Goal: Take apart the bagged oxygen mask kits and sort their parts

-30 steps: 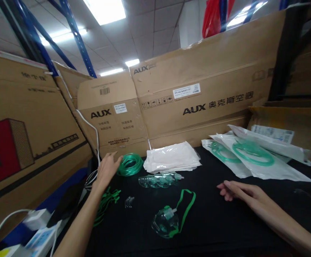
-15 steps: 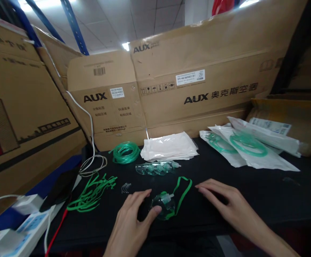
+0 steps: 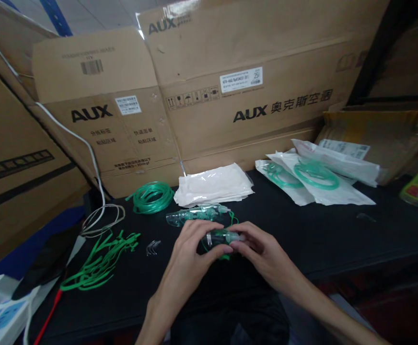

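Note:
Both my hands hold a clear plastic mask with a green strap (image 3: 219,237) just above the black table (image 3: 338,235). My left hand (image 3: 191,256) wraps its fingers round the mask's left side. From the right, my right hand (image 3: 257,249) pinches the mask's fitting. Just behind them lies a row of clear masks (image 3: 194,215). A coil of green tubing (image 3: 151,196) lies further back on the left.
A stack of white bags (image 3: 214,184) and sealed packs with green tubing (image 3: 313,179) lie at the back. Loose green straps (image 3: 99,261), small metal clips (image 3: 152,247) and a white cable (image 3: 99,218) lie on the left. Large cardboard boxes (image 3: 248,81) wall the table.
My left hand came back from the green tubing coil to the mask. Both hands closed on the mask and lifted it. The view tilted down.

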`<state>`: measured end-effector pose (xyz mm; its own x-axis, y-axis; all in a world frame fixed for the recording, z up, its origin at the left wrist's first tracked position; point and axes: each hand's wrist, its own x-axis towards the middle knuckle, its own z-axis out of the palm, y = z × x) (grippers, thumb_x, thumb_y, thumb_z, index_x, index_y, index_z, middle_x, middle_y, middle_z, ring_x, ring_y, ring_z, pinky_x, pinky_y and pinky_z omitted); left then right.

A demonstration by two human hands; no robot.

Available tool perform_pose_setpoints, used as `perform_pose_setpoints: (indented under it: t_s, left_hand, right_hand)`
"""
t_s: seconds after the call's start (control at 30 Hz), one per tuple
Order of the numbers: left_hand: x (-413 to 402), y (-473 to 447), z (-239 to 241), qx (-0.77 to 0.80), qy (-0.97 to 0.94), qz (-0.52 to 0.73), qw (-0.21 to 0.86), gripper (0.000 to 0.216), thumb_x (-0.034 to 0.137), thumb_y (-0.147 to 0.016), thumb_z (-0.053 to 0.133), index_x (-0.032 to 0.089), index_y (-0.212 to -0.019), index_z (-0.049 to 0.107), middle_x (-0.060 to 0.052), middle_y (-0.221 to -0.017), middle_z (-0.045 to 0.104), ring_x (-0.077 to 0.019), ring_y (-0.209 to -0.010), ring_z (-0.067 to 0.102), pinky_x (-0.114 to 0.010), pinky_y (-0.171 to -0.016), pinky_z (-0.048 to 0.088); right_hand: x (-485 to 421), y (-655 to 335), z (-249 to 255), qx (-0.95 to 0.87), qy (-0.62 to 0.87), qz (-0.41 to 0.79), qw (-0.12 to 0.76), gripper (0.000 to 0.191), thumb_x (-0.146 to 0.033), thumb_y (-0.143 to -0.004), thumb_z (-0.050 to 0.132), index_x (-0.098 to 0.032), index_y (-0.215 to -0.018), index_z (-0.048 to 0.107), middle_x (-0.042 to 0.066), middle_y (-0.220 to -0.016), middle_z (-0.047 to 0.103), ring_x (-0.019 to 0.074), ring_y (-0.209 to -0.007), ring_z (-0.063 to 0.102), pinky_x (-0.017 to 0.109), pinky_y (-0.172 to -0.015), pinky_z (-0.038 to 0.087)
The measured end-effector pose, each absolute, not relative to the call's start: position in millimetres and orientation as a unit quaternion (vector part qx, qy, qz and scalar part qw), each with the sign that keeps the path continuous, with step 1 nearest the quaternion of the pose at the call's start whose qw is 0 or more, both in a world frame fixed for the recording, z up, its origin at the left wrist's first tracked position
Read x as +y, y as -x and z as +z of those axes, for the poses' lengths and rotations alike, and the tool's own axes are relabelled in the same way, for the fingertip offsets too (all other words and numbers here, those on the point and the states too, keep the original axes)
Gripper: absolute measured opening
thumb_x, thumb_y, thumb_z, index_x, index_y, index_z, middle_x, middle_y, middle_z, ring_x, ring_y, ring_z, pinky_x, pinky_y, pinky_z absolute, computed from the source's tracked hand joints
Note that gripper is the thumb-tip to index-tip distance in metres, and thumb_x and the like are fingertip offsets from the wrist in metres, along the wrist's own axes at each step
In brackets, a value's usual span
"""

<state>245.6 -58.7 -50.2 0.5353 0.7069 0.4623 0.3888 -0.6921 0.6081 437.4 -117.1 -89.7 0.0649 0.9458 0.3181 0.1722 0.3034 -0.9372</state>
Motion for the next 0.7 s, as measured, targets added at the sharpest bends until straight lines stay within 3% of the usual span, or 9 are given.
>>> perform_pose_setpoints:
  t_s: [0.1,0.23,0.5,0.7]
  left_hand:
    - [-53,-265,-46,0.331,-0.796,0.409,0.299,0.03,0.032,-0.086,0.077,0.027,-0.114,0.069,-0.003,-0.116,0.071,-0.0224,-0.11,0.065,-0.035,-0.097,0.051]
    - [-53,-277,-57,0.366,-0.679,0.511,0.38,0.032,0.039,-0.09,0.07,0.024,-0.117,0.062,-0.005,-0.117,0.068,-0.0204,-0.107,0.067,-0.03,-0.087,0.055]
    - [-58,-270,-62,0.341,-0.81,0.382,0.288,0.015,0.031,-0.097,0.06,0.022,-0.094,0.071,-0.003,-0.093,0.073,-0.0185,-0.086,0.065,-0.029,-0.078,0.05]
    - [-58,-273,-59,0.306,-0.836,0.362,0.276,0.011,0.029,-0.095,0.065,0.023,-0.093,0.074,-0.003,-0.094,0.072,-0.0197,-0.092,0.065,-0.03,-0.085,0.05]
  right_hand:
    - [-115,-442,-87,-0.514,0.456,0.418,0.595,0.024,-0.042,-0.091,0.07,-0.02,-0.098,0.066,0.0,-0.077,0.066,0.0155,-0.071,0.064,0.027,-0.065,0.051]
    - [-114,-443,-82,-0.466,0.447,0.419,0.638,0.028,-0.046,-0.091,0.069,-0.019,-0.089,0.064,0.001,-0.077,0.069,0.0152,-0.072,0.065,0.029,-0.073,0.054]
    - [-118,-439,-73,-0.421,0.405,0.49,0.647,0.031,-0.049,-0.089,0.072,-0.02,-0.095,0.061,0.002,-0.091,0.071,0.0182,-0.084,0.071,0.035,-0.085,0.057]
    - [-117,-438,-75,-0.385,0.401,0.5,0.664,0.041,-0.054,-0.085,0.076,-0.024,-0.102,0.053,0.0,-0.09,0.071,0.0186,-0.085,0.07,0.035,-0.084,0.057]
